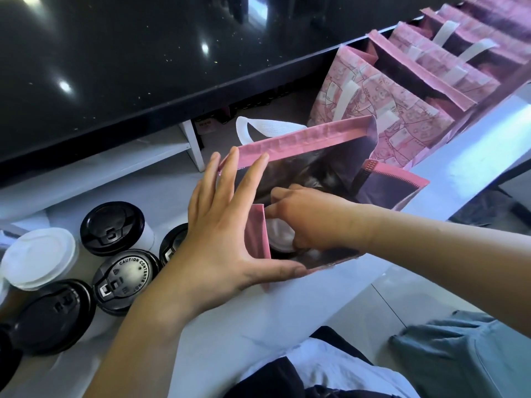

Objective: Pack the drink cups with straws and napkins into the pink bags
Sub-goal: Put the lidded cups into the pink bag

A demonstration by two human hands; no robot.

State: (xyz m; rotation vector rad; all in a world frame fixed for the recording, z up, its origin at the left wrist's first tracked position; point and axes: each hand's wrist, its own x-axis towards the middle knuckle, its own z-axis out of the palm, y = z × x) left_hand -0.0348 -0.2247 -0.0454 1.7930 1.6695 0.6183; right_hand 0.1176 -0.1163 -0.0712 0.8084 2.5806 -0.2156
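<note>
- L hand (221,234): fingers straight and spread, tips pressing the far rim of the open pink bag (301,139), thumb stretched along the near rim. It props the mouth wide.
- R hand (310,219): reaches down inside the bag, fingers curled round the top of the cup in the bag (280,235), which has a white lid. The cup sits low at the near-left corner and looks upright, but the bottom is hidden.
- Just left of the bag, on the white counter (258,320), stand the spare cups (126,278): at least 4 w/ black lids and 1 w/ white lid, all upright and close together.
- Behind the bag its white handle (258,126) stands up. Further right is a row of pink bags (373,110), below the edge of the black countertop (143,67).
- No straws or napkins are visible anywhere, so that part seems not yet done.
- Risks, in my judgement:
  - The bag walls are soft. If the L hand lets go early, the mouth can fold in on the R wrist and tilt the cup.
  - If the R hand grips only the lid, it may pop off and spill.
  - The L forearm is near the spare cups, so a careless pull back could knock 1 over.
</note>
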